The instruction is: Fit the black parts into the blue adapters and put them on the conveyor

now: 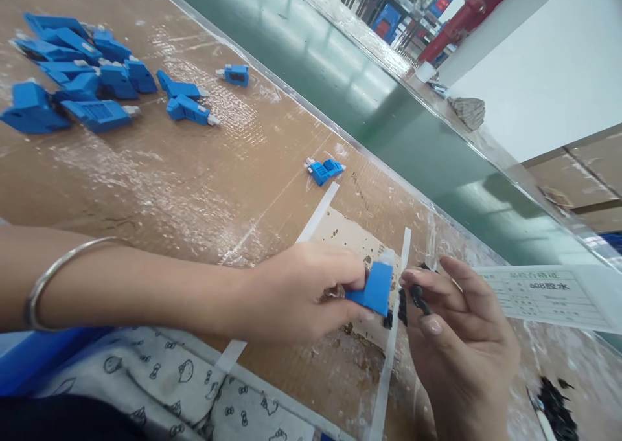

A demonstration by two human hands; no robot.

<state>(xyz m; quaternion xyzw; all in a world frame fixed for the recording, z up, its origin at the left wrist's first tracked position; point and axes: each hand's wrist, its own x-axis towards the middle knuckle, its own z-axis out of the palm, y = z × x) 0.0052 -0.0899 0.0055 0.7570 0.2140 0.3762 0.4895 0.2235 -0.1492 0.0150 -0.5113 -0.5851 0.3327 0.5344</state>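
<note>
My left hand [301, 292], with a silver bangle on its wrist, pinches a blue plastic piece [378, 287] over a stained tan card [347, 230] taped to the table. To the right, my right hand [461, 337] holds a small black part [418, 298] between thumb and fingers, just apart from the blue piece. Its other fingers are raised. Small black bits lie on and beside the card between the hands, partly hidden.
Many blue pieces [114, 78] are heaped at the upper left, and two small ones [324, 170] lie above the card. A printed label [549, 295] is at the right. Black parts [556, 408] sit at the lower right. A green-sided ledge [340, 85] borders the table [146, 188].
</note>
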